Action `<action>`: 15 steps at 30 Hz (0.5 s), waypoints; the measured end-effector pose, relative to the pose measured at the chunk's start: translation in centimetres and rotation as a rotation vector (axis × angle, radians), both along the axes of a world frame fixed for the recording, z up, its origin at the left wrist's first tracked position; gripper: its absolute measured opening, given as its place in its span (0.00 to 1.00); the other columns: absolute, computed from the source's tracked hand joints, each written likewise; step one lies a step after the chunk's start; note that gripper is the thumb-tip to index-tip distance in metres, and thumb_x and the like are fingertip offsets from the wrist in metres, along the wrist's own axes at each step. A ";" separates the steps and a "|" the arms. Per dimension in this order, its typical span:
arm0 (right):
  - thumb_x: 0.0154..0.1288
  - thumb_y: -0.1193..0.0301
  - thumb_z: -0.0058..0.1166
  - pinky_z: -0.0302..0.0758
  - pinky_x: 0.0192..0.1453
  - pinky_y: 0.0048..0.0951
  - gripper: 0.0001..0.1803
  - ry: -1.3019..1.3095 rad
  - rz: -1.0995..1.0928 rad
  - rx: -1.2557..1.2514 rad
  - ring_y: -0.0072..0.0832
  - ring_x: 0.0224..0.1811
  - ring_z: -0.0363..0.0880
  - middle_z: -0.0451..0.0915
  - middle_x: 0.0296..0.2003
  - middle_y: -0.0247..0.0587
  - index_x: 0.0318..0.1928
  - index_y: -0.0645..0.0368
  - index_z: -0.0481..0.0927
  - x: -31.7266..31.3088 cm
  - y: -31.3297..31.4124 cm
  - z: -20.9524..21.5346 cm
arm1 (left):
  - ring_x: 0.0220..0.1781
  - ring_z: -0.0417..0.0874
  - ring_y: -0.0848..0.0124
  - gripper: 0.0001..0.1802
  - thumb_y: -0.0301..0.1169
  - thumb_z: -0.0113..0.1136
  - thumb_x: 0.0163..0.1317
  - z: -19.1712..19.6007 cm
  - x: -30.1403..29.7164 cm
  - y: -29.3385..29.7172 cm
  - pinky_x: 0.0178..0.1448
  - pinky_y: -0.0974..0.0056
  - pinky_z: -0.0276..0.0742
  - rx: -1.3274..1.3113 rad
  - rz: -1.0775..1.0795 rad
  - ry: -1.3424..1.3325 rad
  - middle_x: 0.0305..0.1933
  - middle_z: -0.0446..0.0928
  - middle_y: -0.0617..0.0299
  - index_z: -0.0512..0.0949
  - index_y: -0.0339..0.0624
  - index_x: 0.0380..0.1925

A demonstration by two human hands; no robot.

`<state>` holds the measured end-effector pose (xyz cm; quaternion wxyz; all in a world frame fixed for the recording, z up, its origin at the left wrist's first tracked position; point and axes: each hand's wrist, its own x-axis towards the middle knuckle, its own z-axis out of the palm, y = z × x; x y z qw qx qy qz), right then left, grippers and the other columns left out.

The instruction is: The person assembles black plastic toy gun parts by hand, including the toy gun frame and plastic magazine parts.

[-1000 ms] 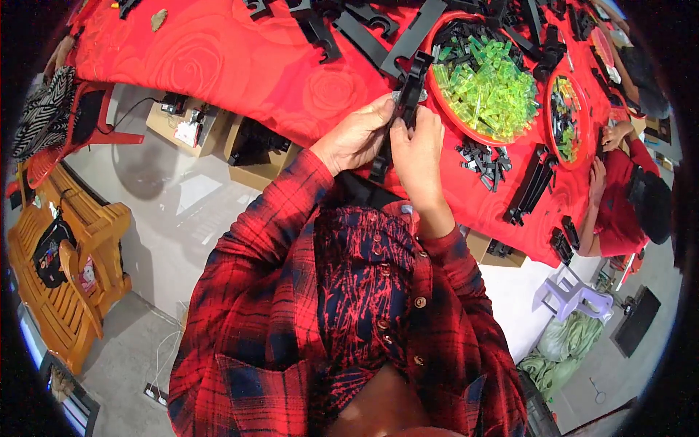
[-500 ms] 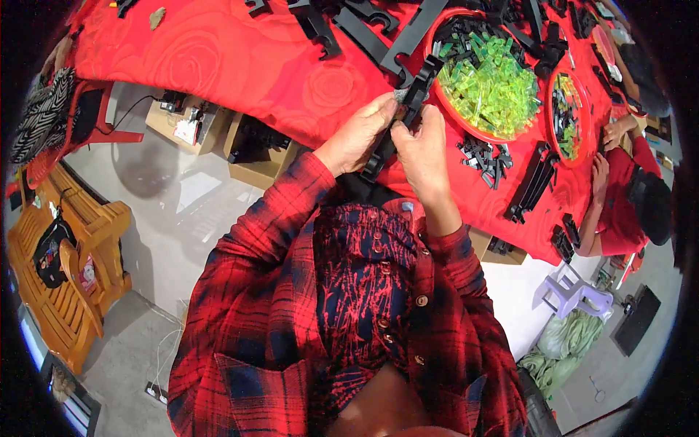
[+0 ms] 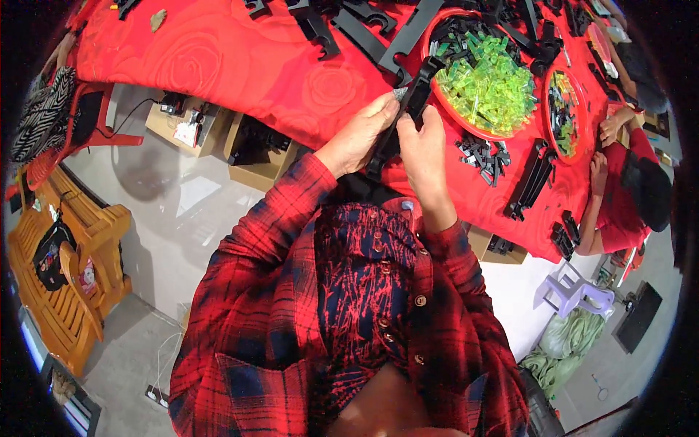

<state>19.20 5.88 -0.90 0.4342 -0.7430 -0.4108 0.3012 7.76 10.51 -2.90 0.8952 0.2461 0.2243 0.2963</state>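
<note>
A long black plastic part [image 3: 418, 93] slants between my hands above the table's front edge. My left hand [image 3: 362, 136] is closed round its left side, the thumb lying along it. From the other side my right hand [image 3: 424, 148] grips it, thumb up against the part and the other fingers mostly hidden. Something small and grey shows by my left thumb tip; its kind I cannot make out. Just beyond my right hand stands a red round tray [image 3: 486, 134] heaped with yellow-green translucent pieces [image 3: 489, 87] and some black ones.
More long black parts [image 3: 357, 36] lie across the red tablecloth [image 3: 240, 65]. A smaller red tray [image 3: 580, 120] and a pile of small black pieces [image 3: 486, 159] are to the right. A co-worker [image 3: 626, 186] sits at the right edge. Cardboard boxes [image 3: 251, 173] stand below the table.
The black part has turned in my hands, so a smoother face shows instead of its notched side. Both hands stay in nearly the same place.
</note>
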 end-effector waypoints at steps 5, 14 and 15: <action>0.62 0.70 0.54 0.70 0.47 0.52 0.12 0.070 -0.043 -0.046 0.56 0.42 0.75 0.77 0.35 0.61 0.35 0.70 0.74 0.2 0.2 -0.1 | 0.35 0.78 0.79 0.22 0.43 0.41 0.79 -0.2 0.4 -0.2 0.36 0.71 0.78 0.082 0.036 0.085 0.43 0.76 0.68 0.67 0.44 0.65; 0.65 0.71 0.54 0.74 0.42 0.45 0.11 0.005 0.072 -0.002 0.48 0.38 0.78 0.77 0.35 0.57 0.39 0.70 0.74 1.4 0.1 0.2 | 0.44 0.81 0.76 0.24 0.46 0.43 0.78 0.1 -0.2 -0.3 0.45 0.68 0.82 0.068 -0.062 0.047 0.49 0.77 0.67 0.66 0.45 0.67; 0.66 0.71 0.55 0.75 0.38 0.39 0.11 0.213 0.128 -0.122 0.40 0.35 0.78 0.77 0.34 0.52 0.40 0.70 0.75 1.3 0.1 2.4 | 0.44 0.81 0.76 0.24 0.46 0.43 0.78 0.3 -0.4 -0.2 0.45 0.68 0.82 0.070 -0.056 0.046 0.49 0.77 0.67 0.66 0.45 0.67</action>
